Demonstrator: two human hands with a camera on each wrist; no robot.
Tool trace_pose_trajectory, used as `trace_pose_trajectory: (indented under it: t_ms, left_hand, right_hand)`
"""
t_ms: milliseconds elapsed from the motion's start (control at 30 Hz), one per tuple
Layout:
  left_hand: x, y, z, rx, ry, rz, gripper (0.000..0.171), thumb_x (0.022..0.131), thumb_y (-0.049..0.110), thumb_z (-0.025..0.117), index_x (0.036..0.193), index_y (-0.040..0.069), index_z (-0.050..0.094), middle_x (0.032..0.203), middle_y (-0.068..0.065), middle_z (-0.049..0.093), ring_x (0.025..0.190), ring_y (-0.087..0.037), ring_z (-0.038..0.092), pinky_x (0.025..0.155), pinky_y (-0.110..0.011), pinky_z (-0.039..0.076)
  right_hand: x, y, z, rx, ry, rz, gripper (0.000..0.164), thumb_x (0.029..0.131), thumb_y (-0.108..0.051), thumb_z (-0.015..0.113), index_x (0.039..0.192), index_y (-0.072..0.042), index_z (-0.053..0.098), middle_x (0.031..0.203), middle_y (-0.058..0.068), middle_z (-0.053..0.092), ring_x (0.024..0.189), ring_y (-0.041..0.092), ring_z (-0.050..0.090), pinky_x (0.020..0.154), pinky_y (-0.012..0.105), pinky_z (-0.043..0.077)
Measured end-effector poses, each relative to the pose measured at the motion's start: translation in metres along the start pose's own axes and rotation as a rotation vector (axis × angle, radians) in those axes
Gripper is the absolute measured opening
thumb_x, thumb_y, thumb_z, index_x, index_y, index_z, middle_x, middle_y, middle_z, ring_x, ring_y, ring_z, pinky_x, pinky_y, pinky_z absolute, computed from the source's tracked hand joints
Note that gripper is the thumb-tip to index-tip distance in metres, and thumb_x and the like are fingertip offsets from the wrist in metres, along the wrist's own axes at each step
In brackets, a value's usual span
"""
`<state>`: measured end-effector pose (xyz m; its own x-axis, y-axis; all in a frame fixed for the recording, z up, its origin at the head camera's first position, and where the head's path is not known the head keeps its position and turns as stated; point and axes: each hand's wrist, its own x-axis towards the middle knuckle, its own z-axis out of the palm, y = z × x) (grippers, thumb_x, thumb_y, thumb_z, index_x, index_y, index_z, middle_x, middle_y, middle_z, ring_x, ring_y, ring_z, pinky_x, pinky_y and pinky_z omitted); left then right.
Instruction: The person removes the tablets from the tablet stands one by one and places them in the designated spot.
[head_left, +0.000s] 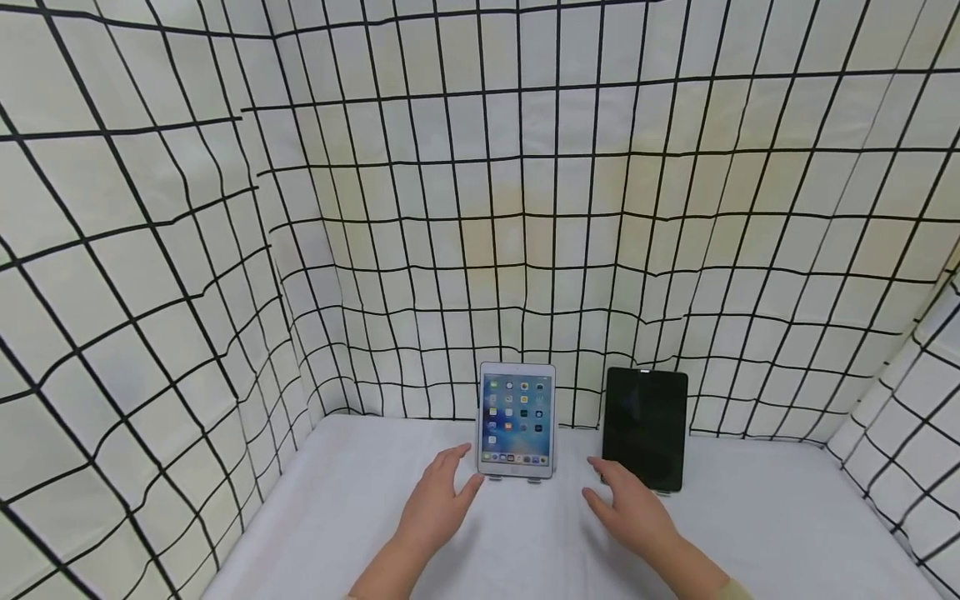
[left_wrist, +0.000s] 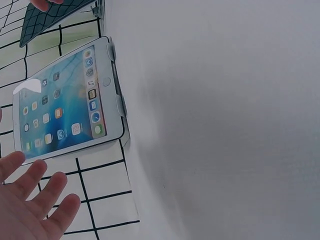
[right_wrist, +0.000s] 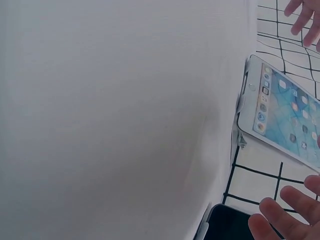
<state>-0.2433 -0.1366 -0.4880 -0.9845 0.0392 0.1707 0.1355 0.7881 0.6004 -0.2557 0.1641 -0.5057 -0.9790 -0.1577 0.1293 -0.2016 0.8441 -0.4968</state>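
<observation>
A white tablet with a lit screen of app icons leans upright on a small stand at the back of the white table. My left hand is just left of it, fingers spread and holding nothing; the left wrist view shows the fingertips close to the tablet's side. To the right, a black tablet with a dark screen also leans on a stand. My right hand hovers in front of its lower left corner, fingers extended, nothing held. In the right wrist view, that hand overlaps the dark tablet.
White cloth covers the table under both hands. Behind and on both sides stand pale walls with a black grid, close behind the tablets. Small stand clips jut out under the white tablet's lower edge.
</observation>
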Motion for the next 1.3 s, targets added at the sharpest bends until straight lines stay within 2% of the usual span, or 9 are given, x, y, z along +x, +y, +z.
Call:
trace_pose_trajectory:
  t_ms: [200, 467, 800, 1067, 1300]
  left_hand:
    - [0.008, 0.003, 0.001, -0.067, 0.029, -0.059, 0.057, 0.098, 0.045, 0.058, 0.145, 0.014, 0.047, 0.144, -0.007, 0.05, 0.131, -0.029, 0.049, 0.103, -0.052, 0.043]
    - [0.02, 0.006, 0.002, -0.124, 0.055, -0.088, 0.052, 0.1, 0.036, 0.058, 0.145, 0.012, 0.047, 0.141, -0.007, 0.052, 0.126, -0.029, 0.053, 0.097, -0.051, 0.047]
    - [0.049, 0.007, 0.011, -0.119, 0.102, -0.143, 0.049, 0.1, 0.038, 0.056, 0.142, 0.012, 0.05, 0.138, -0.009, 0.055, 0.123, -0.028, 0.056, 0.094, -0.049, 0.049]
    - [0.069, 0.013, 0.016, -0.172, 0.14, -0.186, 0.049, 0.1, 0.036, 0.056, 0.142, 0.01, 0.051, 0.136, -0.01, 0.056, 0.121, -0.03, 0.057, 0.094, -0.05, 0.048]
    - [0.079, 0.013, 0.021, -0.183, 0.145, -0.213, 0.051, 0.1, 0.036, 0.057, 0.143, 0.009, 0.049, 0.137, -0.011, 0.057, 0.124, -0.033, 0.055, 0.097, -0.052, 0.046]
  right_hand:
    - [0.014, -0.007, 0.001, 0.043, 0.017, -0.006, 0.05, 0.092, -0.031, 0.07, 0.137, -0.013, 0.056, 0.126, 0.006, 0.063, 0.11, 0.024, 0.062, 0.091, 0.048, 0.052]
    - [0.032, -0.016, 0.003, 0.045, 0.043, 0.001, 0.049, 0.093, -0.031, 0.068, 0.137, -0.013, 0.056, 0.126, 0.007, 0.063, 0.112, 0.026, 0.062, 0.09, 0.047, 0.053]
    - [0.054, -0.022, 0.005, 0.09, 0.033, 0.044, 0.05, 0.096, -0.032, 0.065, 0.14, -0.013, 0.052, 0.127, 0.008, 0.062, 0.113, 0.027, 0.061, 0.09, 0.048, 0.053]
    - [0.07, -0.029, 0.007, 0.136, 0.065, 0.062, 0.048, 0.097, -0.031, 0.062, 0.14, -0.011, 0.052, 0.127, 0.009, 0.061, 0.112, 0.027, 0.06, 0.091, 0.048, 0.052]
    - [0.083, -0.034, 0.008, 0.176, 0.097, 0.077, 0.049, 0.099, -0.031, 0.059, 0.143, -0.01, 0.049, 0.129, 0.011, 0.061, 0.114, 0.028, 0.059, 0.092, 0.049, 0.05]
